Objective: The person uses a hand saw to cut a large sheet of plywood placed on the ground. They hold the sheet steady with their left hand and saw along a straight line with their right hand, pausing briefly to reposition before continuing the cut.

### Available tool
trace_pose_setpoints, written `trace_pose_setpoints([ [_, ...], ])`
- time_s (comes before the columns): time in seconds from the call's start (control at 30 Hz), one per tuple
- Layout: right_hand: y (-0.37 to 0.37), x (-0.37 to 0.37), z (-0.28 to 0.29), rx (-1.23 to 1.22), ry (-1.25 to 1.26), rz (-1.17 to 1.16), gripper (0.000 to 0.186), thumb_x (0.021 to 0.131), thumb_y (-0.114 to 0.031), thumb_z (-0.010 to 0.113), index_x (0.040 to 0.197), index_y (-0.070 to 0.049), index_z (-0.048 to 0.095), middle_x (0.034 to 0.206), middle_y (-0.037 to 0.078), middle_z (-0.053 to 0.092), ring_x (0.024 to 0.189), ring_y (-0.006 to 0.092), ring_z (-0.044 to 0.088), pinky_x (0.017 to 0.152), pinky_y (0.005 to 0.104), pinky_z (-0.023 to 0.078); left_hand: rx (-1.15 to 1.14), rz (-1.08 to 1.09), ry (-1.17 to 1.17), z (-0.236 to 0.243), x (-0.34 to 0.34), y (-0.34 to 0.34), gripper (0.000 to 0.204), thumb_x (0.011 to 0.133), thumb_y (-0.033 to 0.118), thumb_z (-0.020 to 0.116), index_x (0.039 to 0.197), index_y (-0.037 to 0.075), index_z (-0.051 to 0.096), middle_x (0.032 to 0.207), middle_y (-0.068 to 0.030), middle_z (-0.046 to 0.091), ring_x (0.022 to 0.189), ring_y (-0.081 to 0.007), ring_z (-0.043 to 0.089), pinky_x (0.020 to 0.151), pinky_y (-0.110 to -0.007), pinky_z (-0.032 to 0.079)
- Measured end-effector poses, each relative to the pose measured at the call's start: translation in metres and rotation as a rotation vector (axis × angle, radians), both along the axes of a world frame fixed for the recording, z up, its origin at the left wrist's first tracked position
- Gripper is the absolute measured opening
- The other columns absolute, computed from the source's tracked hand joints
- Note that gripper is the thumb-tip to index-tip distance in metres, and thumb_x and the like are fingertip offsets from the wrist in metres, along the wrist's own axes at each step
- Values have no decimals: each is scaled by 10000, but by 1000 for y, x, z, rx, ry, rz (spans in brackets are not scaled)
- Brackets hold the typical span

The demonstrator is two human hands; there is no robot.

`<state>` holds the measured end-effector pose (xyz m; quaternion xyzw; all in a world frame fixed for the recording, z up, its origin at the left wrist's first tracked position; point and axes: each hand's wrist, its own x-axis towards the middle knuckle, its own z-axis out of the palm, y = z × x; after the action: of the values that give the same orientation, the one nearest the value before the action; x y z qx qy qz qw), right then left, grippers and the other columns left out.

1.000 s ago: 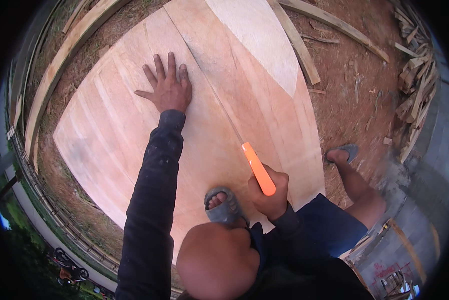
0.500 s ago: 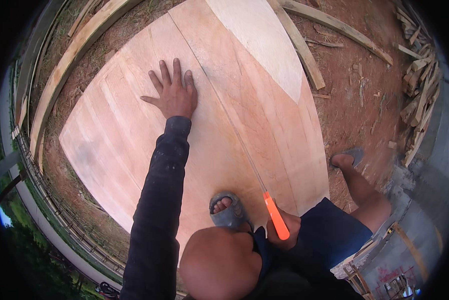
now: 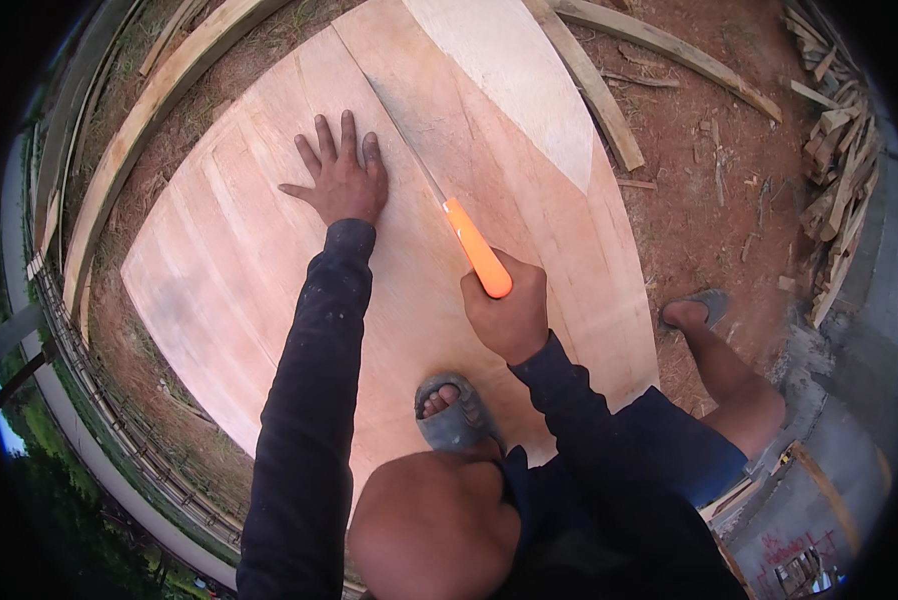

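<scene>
Head view looks down on a pale plywood sheet (image 3: 269,300) lying on red dirt. Left hand (image 3: 341,180) lies flat on the sheet, fingers spread wide, holding nothing, just beside the cut line. Right hand (image 3: 509,310) is closed tight round the orange handle of a handsaw (image 3: 439,205), blade slanting up the sheet along that line. One sandalled foot (image 3: 454,410) stands on the sheet's near edge, the other foot (image 3: 694,310) on dirt beyond its right edge. Long timber strips (image 3: 589,90) lie past the sheet's far corner, scrap wood (image 3: 839,150) farther right.
</scene>
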<state>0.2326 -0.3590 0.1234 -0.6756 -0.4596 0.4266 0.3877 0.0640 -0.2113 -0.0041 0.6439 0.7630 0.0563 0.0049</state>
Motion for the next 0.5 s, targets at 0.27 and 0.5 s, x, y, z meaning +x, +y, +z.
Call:
trace_pose_setpoints([
  [0.27, -90, 27, 30, 27, -28, 34, 249, 771, 79, 560, 992, 107, 672, 603, 100, 535, 521, 106, 545, 512, 278, 454, -14, -8, 27, -3, -1, -10, 521, 1038, 513, 365, 1536, 358, 353, 1644, -10, 251, 1527, -345, 150, 1032, -852, 81],
  [0.5, 115, -34, -39, 50, -95, -18, 221, 795, -57, 630, 675, 73, 498, 536, 193, 470, 490, 213, 418, 523, 395, 407, 13, -46, 2, -2, 8, -3, 521, 1038, 519, 346, 1527, 344, 377, 1640, -28, 259, 1525, -352, 153, 1031, -857, 58],
])
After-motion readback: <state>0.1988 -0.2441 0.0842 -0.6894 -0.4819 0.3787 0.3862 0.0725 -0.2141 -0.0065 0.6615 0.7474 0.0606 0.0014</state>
